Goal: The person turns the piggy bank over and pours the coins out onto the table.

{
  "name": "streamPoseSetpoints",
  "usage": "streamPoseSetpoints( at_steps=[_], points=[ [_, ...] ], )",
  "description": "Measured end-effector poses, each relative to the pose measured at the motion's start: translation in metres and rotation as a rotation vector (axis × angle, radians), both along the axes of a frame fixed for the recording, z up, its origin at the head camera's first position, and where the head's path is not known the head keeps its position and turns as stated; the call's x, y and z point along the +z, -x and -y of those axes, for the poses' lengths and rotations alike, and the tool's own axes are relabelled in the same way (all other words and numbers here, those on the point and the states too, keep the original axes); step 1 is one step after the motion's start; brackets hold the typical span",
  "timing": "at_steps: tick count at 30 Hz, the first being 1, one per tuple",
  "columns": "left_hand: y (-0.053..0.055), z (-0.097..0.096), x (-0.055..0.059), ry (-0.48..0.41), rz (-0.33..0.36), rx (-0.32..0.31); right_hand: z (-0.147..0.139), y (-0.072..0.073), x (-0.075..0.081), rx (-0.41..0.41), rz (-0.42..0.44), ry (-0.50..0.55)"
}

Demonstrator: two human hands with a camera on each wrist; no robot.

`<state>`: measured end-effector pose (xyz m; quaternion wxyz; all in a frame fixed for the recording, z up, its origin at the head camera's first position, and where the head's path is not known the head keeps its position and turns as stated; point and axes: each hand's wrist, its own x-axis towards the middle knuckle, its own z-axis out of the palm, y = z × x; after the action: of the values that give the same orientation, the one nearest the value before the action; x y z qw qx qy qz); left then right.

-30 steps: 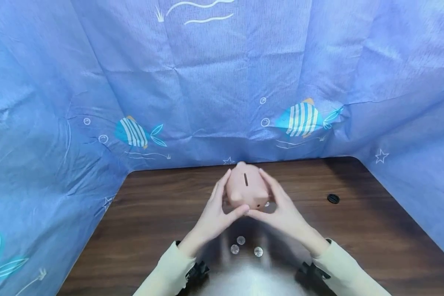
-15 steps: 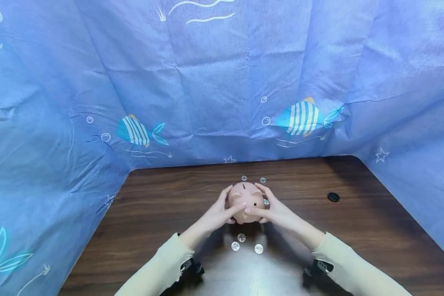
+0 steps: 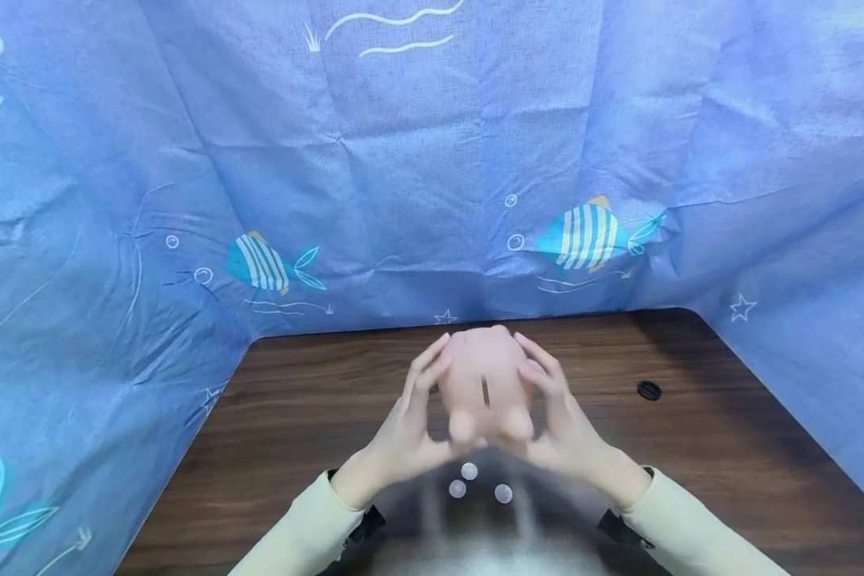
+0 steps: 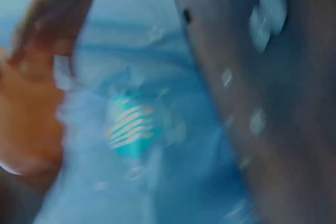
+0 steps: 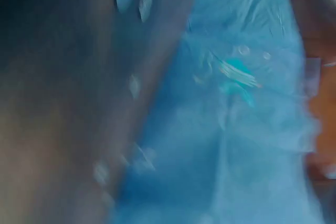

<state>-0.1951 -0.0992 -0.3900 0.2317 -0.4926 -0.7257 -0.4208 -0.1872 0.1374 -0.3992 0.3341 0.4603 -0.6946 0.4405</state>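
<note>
A pink piggy bank (image 3: 484,368) is held up over the middle of the table, its coin slot and two ears facing the head camera. My left hand (image 3: 406,424) grips one side, thumb below and fingers spread along the body. The opposite side is gripped the same way by my right hand (image 3: 565,428). Below, three small clear faceted discs (image 3: 503,494) lie on the table. Both wrist views are blurred: the piggy bank (image 4: 29,114) looks orange in the left one, beside part of the hand (image 4: 60,11), and only its edge (image 5: 324,114) enters the right one.
A round black plug (image 3: 649,390) lies at the right of the dark wooden table (image 3: 317,416). Blue cloth (image 3: 403,176) with printed fish hangs behind and along both sides. More clear discs (image 4: 257,121) show near the far table edge in the wrist views.
Both hands first lower the piggy bank, its snout tipping toward the head camera, then lift it higher with the slot turned to face the camera. The black plug stays put.
</note>
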Motion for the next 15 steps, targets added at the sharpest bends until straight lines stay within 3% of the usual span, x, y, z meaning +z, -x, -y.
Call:
streamPoseSetpoints(
  at_steps=[2, 4, 5, 6, 7, 8, 10, 11, 14, 15],
  points=[
    [0.002, -0.002, -0.011, 0.031, 0.410, 0.080, 0.000, 0.000, -0.011, -0.016, 0.483, -0.025],
    [0.005, -0.005, -0.021, 0.074, 0.717, 0.170, 0.002, 0.001, -0.021, -0.046, 0.875, -0.021],
    [0.006, -0.007, -0.024, 0.082, 0.813, 0.190, 0.002, 0.001, -0.023, -0.044, 1.001, -0.008],
    [0.006, -0.007, -0.027, 0.084, 0.855, 0.193, 0.003, 0.001, -0.025, -0.036, 1.043, -0.005],
    [0.005, -0.008, -0.027, 0.084, 0.849, 0.199, 0.003, 0.000, -0.025, -0.042, 1.032, -0.001],
    [0.004, -0.007, -0.026, 0.070, 0.800, 0.191, 0.003, -0.003, -0.023, -0.044, 0.968, 0.005],
    [-0.001, -0.005, -0.018, 0.017, 0.577, 0.132, 0.003, -0.008, -0.015, -0.054, 0.658, 0.000],
    [-0.002, -0.003, -0.011, -0.005, 0.417, 0.098, 0.004, -0.010, -0.008, -0.060, 0.465, 0.006],
    [-0.003, 0.002, 0.007, -0.051, -0.152, 0.021, 0.007, -0.010, 0.008, -0.077, -0.160, 0.064],
    [-0.002, 0.004, 0.011, -0.064, -0.298, 0.004, 0.008, -0.009, 0.011, -0.066, -0.314, 0.085]
  ],
)
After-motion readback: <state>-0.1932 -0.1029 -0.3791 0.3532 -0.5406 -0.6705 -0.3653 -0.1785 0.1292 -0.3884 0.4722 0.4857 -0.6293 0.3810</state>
